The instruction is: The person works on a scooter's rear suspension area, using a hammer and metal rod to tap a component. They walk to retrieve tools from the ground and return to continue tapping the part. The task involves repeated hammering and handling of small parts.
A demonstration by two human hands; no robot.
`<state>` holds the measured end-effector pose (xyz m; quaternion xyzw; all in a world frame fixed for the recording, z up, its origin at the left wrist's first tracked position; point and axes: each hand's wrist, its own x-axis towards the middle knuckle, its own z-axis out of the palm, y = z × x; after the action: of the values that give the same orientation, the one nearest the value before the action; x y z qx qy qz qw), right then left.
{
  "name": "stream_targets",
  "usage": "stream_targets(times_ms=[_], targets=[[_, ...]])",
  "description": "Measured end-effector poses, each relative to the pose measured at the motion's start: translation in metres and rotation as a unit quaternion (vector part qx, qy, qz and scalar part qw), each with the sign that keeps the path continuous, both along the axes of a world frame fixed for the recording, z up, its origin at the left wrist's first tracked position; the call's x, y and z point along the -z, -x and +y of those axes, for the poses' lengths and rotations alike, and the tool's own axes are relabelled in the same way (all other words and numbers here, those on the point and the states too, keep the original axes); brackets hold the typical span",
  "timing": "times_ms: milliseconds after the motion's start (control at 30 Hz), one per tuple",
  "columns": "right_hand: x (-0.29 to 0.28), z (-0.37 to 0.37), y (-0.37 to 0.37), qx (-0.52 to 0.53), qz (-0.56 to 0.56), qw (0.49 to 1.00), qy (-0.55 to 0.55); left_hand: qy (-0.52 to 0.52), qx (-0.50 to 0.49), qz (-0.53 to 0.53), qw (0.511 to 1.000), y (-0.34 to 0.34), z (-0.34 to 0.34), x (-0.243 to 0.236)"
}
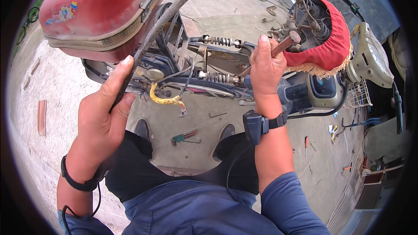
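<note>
The left hand (104, 113) grips one long-handled hammer (169, 16), slanting across one red box (102, 8); the right hand (267, 65) closes around one brown bar (283, 47). Two spring shock absorbers (222, 41) sit between the hands.

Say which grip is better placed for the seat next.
Probably the right grip: it's beside the seat, its tool angled toward it. The left grip, farther off, holds a bar by the red box.

Pale letters (143, 65) on scooter panel (162, 66)
</note>
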<state>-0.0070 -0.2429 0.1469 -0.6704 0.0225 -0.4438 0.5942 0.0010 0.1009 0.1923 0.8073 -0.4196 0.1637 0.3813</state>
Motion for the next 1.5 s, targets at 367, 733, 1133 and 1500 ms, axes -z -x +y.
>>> stream_targets(times_ms=[367,733,1133,1500], targets=[[0.028,-0.012,0.06,-0.035,0.044,0.995,-0.084,-0.026,-0.039,0.231,0.972,0.042,-0.007,0.072],[0.143,0.024,0.087,-0.207,0.424,0.878,0.081,-0.08,-0.039,0.433,0.897,0.07,-0.002,0.125],[0.249,0.055,0.086,-0.357,0.588,0.688,0.232,-0.094,-0.043,0.48,0.871,0.061,-0.007,0.155],[0.261,0.042,0.083,-0.343,0.566,0.72,0.209,-0.075,-0.027,0.497,0.864,0.053,0.001,0.166]])
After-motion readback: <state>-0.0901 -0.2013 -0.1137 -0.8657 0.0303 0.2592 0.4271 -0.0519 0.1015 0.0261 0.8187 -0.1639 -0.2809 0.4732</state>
